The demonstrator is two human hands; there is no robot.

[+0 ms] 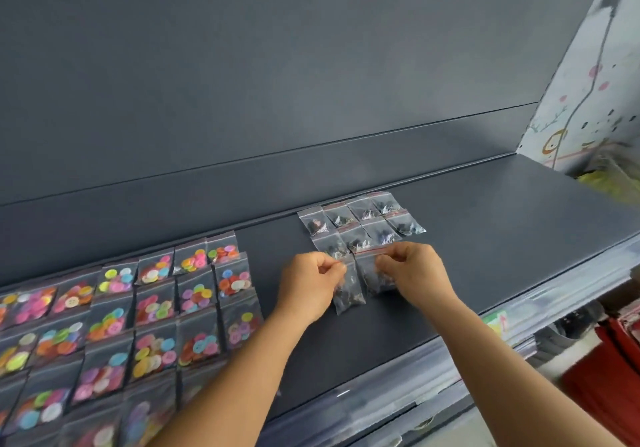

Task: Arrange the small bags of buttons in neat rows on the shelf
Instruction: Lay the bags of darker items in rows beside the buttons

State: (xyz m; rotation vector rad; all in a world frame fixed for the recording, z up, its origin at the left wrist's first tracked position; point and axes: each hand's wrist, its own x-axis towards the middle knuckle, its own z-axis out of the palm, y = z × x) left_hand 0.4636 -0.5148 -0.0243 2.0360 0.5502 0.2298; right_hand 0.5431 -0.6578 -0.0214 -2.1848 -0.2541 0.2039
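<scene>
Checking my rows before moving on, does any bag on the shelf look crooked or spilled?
Nothing spilled. Only the dark bag pinched in the left hand sits tilted, not yet in line with the dark rows.

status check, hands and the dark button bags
Left hand pinching one dark bag, right hand pinching another. Two rows laid behind. Shelf open to the right.

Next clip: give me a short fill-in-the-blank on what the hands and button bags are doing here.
1. The left hand and right hand each pinch one bag of ____ buttons.
2. The bags of colourful buttons lie to the ____ of both hands.
3. The dark button bags already on the grey shelf form ____ rows.

Missing words: dark; left; two
</scene>
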